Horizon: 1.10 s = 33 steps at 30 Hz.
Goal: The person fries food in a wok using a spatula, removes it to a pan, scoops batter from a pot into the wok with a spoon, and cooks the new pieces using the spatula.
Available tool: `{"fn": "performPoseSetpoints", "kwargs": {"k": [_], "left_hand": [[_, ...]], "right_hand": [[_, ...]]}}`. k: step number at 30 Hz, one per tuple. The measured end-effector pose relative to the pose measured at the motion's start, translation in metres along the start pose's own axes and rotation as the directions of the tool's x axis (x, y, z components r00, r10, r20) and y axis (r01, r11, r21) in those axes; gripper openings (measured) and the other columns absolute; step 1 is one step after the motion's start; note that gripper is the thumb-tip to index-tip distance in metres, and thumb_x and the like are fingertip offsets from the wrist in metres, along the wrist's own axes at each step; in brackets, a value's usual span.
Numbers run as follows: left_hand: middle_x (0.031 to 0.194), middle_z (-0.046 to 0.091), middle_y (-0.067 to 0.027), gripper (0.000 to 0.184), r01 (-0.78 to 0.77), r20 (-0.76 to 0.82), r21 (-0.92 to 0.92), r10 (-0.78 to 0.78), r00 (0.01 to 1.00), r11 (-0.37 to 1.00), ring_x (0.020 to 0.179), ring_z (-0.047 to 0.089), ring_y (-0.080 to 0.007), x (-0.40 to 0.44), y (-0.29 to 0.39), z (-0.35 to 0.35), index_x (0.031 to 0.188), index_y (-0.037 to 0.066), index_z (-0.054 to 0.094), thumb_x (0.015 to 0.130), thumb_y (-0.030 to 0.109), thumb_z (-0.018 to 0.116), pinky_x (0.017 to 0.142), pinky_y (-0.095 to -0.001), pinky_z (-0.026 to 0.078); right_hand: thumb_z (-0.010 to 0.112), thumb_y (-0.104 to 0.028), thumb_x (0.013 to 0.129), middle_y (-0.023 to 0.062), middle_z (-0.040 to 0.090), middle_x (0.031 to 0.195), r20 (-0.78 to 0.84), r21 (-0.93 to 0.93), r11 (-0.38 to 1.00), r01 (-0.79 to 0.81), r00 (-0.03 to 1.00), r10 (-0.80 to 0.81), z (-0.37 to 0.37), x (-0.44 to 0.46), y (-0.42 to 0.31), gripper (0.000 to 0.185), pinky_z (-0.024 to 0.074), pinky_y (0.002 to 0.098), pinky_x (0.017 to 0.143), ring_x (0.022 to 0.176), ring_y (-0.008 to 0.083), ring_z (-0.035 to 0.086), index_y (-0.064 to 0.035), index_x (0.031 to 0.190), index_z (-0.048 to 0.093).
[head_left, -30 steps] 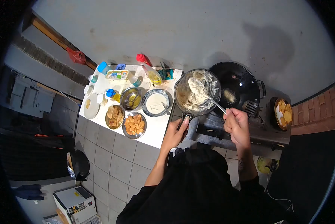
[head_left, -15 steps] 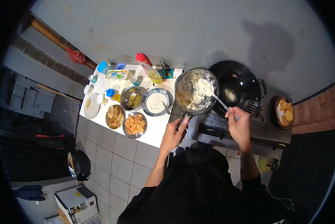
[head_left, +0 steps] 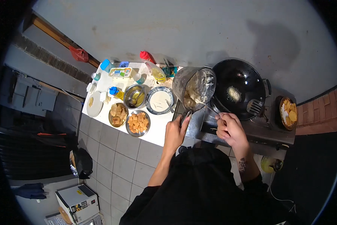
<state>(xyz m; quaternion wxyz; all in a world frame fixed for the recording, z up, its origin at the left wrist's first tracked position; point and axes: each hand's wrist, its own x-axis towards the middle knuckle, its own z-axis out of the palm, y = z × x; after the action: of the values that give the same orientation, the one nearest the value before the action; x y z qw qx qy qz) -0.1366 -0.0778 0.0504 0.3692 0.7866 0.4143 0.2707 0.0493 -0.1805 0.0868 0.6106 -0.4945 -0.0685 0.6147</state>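
My left hand (head_left: 174,131) is closed round the handle of a pot (head_left: 179,84), which is tilted with its mouth toward the wok. Pale, thick batter (head_left: 199,90) clings to the pot's inside. In my right hand (head_left: 230,129) is the handle of a metal spoon (head_left: 212,110), whose bowl end is in the batter at the pot's lower edge. Beside the pot, a black wok (head_left: 245,75) holds one pale, bubbling piece (head_left: 234,94). A slotted spatula (head_left: 254,107) rests at the wok's lower right.
A white table (head_left: 156,135) on the left bears a bowl of orange cubes (head_left: 138,123), a bowl of brownish pieces (head_left: 117,114), a bowl of white liquid (head_left: 160,101), a metal bowl (head_left: 134,96) and bottles. A basket of fried pieces (head_left: 288,112) stands right of the wok.
The pot has gone from facing up to tilted toward the wok. My right hand and the spoon have shifted left and slightly down. The view has shifted slightly.
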Motion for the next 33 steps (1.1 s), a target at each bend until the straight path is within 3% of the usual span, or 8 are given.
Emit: {"fn": "performPoseSetpoints", "kwargs": {"k": [5,12,14,18,20,27,29,33], "left_hand": [[0.051,0.047,-0.0231,0.037,-0.029,-0.031,0.056,0.031,0.999,0.998,0.046,0.046,-0.0406,-0.001,-0.01,0.003,0.078,-0.005,0.058,0.094,0.028,0.058,0.046,-0.0431,0.035],[0.05,0.047,-0.0218,0.038,0.058,0.016,-0.027,-0.058,0.998,0.998,0.043,0.047,-0.0371,-0.004,-0.012,0.003,0.079,-0.006,0.058,0.095,0.028,0.056,0.046,-0.042,0.035],[0.051,0.048,-0.021,0.039,0.108,0.058,-0.09,-0.103,0.993,0.99,0.041,0.045,-0.0308,-0.007,-0.012,0.002,0.08,-0.006,0.058,0.096,0.028,0.055,0.045,-0.0404,0.035],[0.051,0.047,-0.0184,0.04,0.159,0.085,-0.075,-0.153,0.985,0.984,0.042,0.044,-0.0236,-0.008,-0.012,0.0,0.08,-0.007,0.058,0.097,0.029,0.054,0.045,-0.0389,0.034],[0.051,0.047,-0.0144,0.042,0.156,0.091,-0.145,-0.144,0.985,0.977,0.044,0.042,-0.0181,-0.008,-0.006,-0.006,0.078,-0.007,0.056,0.098,0.03,0.053,0.045,-0.0377,0.034],[0.049,0.045,-0.0094,0.043,0.196,0.124,-0.162,-0.177,0.976,0.967,0.046,0.039,-0.014,-0.011,-0.004,-0.008,0.074,-0.005,0.054,0.098,0.031,0.053,0.045,-0.035,0.034],[0.049,0.044,-0.0089,0.044,0.192,0.134,-0.191,-0.169,0.976,0.963,0.046,0.038,-0.0135,-0.013,-0.003,-0.01,0.074,-0.005,0.054,0.098,0.031,0.053,0.045,-0.0342,0.033],[0.049,0.044,-0.0082,0.045,0.204,0.153,-0.203,-0.175,0.973,0.958,0.047,0.038,-0.0131,-0.014,-0.003,-0.013,0.075,-0.005,0.054,0.098,0.033,0.053,0.045,-0.0339,0.033]], "right_hand": [[0.037,-0.013,0.097,-0.0034,0.032,0.05,0.102,0.134,0.983,-0.128,0.988,0.115,0.0,0.006,-0.004,0.019,0.0258,0.0278,0.038,0.034,0.0091,0.026,-0.0009,0.089,0.049],[0.037,-0.011,0.097,-0.0043,0.03,0.05,0.071,0.249,0.967,-0.059,0.997,0.043,-0.002,0.027,0.001,0.018,0.0259,0.0272,0.039,0.035,0.0084,0.026,-0.0002,0.089,0.049],[0.036,-0.014,0.1,-0.0044,0.029,0.051,0.007,0.118,0.988,0.097,0.995,-0.098,0.005,0.028,0.002,0.021,0.0259,0.0265,0.039,0.036,0.0074,0.025,0.0004,0.09,0.048],[0.035,-0.017,0.102,-0.0044,0.029,0.051,0.014,0.004,0.993,0.114,0.993,-0.115,0.006,0.03,0.0,0.025,0.0263,0.0269,0.038,0.037,0.0064,0.025,0.0007,0.09,0.048],[0.035,-0.017,0.102,-0.0043,0.03,0.052,0.021,-0.122,0.967,0.225,0.974,-0.224,0.002,0.036,0.007,0.025,0.028,0.0275,0.037,0.037,0.006,0.026,0.0003,0.089,0.047],[0.041,-0.015,0.101,0.0001,0.039,0.052,-0.039,-0.36,0.877,0.317,0.935,-0.353,0.009,0.041,0.012,0.026,0.0338,0.0294,0.041,0.038,0.0097,0.035,0.0015,0.084,0.052],[0.046,-0.014,0.098,0.0055,0.043,0.053,0.107,-0.637,0.581,0.506,0.805,-0.584,-0.002,0.05,0.017,0.027,0.0365,0.0311,0.047,0.043,0.012,0.042,0.0018,0.079,0.055],[0.042,-0.02,0.102,-0.0029,0.039,0.051,0.234,-0.641,0.474,0.604,0.742,-0.629,-0.007,0.055,0.013,0.029,0.0299,0.0232,0.037,0.04,0.004,0.036,-0.0017,0.081,0.05]]}}
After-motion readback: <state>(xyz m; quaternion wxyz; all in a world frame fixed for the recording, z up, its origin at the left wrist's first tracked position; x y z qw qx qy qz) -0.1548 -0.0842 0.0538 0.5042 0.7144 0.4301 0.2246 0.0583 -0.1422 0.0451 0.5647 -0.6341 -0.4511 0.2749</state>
